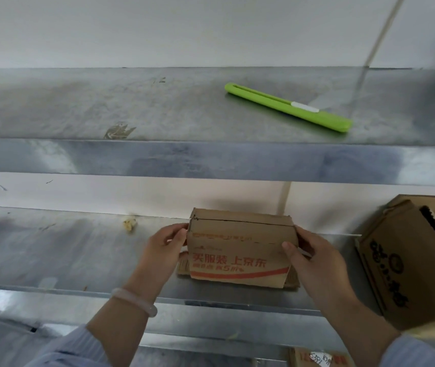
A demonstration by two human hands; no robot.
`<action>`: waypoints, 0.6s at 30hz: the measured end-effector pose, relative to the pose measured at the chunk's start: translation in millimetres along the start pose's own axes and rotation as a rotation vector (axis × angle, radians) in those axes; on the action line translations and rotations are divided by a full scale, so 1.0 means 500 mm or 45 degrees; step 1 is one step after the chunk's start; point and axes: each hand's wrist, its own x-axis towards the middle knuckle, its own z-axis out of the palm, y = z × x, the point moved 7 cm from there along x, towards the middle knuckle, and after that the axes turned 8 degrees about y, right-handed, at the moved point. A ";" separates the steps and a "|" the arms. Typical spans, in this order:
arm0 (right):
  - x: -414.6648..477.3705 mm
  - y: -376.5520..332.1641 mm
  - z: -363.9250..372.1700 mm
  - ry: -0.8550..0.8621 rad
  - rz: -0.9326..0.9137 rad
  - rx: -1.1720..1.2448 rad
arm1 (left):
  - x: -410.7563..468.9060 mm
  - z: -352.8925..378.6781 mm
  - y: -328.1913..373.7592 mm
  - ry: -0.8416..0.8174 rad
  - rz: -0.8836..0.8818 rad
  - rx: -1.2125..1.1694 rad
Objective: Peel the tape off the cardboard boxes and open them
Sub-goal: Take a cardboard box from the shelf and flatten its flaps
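A small brown cardboard box with red print stands on the lower steel shelf, its top flaps closed along a seam. My left hand grips its left end, fingers curled at the upper corner. My right hand grips its right end, thumb on the front face. A flat piece of cardboard shows under the box.
A green utility knife lies on the upper steel shelf. A larger opened cardboard box with dark print stands at the right on the lower shelf. A small yellowish scrap lies by the back wall. Another box shows below.
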 end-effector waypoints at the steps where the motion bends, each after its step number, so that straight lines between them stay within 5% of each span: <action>1: 0.000 0.001 -0.004 0.017 0.022 0.052 | -0.006 0.001 0.000 -0.014 0.000 -0.019; 10: 0.001 0.028 -0.008 -0.015 0.113 0.063 | -0.045 -0.004 0.005 -0.006 -0.070 -0.075; 15: 0.001 0.037 -0.012 -0.057 0.342 0.468 | -0.047 0.002 -0.007 -0.044 -0.310 0.057; 18: 0.024 0.035 -0.006 -0.110 0.187 0.154 | -0.047 0.022 0.017 -0.183 -0.153 0.232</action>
